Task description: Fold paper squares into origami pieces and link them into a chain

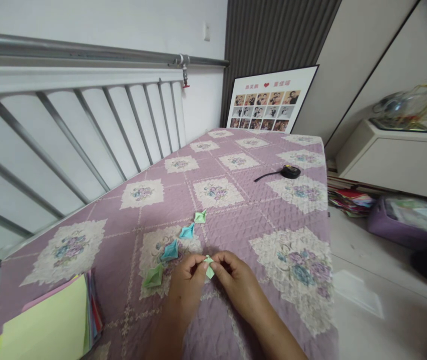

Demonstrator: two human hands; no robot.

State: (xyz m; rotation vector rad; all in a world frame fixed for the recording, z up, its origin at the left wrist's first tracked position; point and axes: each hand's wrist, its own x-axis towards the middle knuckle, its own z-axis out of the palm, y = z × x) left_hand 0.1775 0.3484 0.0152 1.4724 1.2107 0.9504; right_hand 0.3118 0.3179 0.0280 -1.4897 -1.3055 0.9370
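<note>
Both hands meet over the near middle of the purple flowered cloth (236, 220). A small folded piece of light green paper (209, 270) is pinched between them. My left hand (189, 277) grips its left side with thumb and forefinger; my right hand (236, 280) grips its right side the same way. To the left, folded paper pieces lie in a slanting row: a green one (153, 276), a blue one (170, 250), another blue one (186, 231) and a smaller green one (200, 216) farthest back.
A stack of coloured paper (48, 325) lies at the near left. A black tape measure (290, 171) with a strap sits at the back right. A radiator (96, 135) borders the left side. A photo board (269, 100) leans behind, and a purple bin (393, 220) stands right.
</note>
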